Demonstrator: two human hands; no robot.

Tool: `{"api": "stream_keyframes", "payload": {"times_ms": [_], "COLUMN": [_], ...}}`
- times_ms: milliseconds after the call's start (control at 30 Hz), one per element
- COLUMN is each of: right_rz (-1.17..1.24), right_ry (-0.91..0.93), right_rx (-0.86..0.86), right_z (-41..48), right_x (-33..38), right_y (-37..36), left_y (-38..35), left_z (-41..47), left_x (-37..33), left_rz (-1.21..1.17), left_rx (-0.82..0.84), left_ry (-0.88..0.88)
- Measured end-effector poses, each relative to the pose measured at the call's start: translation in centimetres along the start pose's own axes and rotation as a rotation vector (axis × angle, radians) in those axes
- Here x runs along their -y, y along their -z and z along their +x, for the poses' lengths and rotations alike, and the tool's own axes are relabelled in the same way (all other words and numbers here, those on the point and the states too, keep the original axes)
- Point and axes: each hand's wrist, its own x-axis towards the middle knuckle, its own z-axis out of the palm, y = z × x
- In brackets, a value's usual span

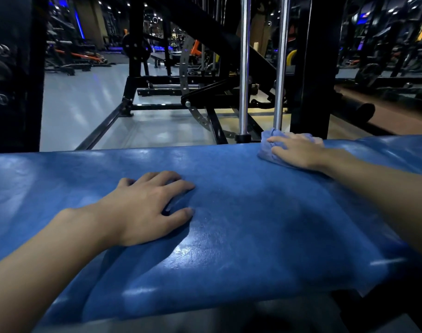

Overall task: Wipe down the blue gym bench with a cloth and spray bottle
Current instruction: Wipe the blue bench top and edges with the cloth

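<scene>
Both hands on the bench (241, 212) — right hand (299, 150) pressing the cloth (267, 150).

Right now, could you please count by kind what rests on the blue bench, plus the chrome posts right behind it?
1 cloth
2 hands: left hand on the bench, right hand on the cloth
2 chrome posts
Total: 5
</scene>
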Motion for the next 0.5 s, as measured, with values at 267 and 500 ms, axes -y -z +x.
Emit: {"api": "stream_keyframes", "payload": {"times_ms": [267, 500], "right_rz": [-0.039, -0.019], "right_ry": [0.414, 0.832], "right_rx": [0.053, 0.045], "right_z": [-10.2, -17.7], "right_x": [5.5, 8.0], "right_y": [-1.3, -0.7], "left_y": [0.3, 0.2], "left_z": [0.1, 0.6], "left_x": [0.4, 1.1], "left_rz": [-0.006, -0.013], "left_rx": [0.009, -0.01], "left_ry": [0.015, 0.03]}}
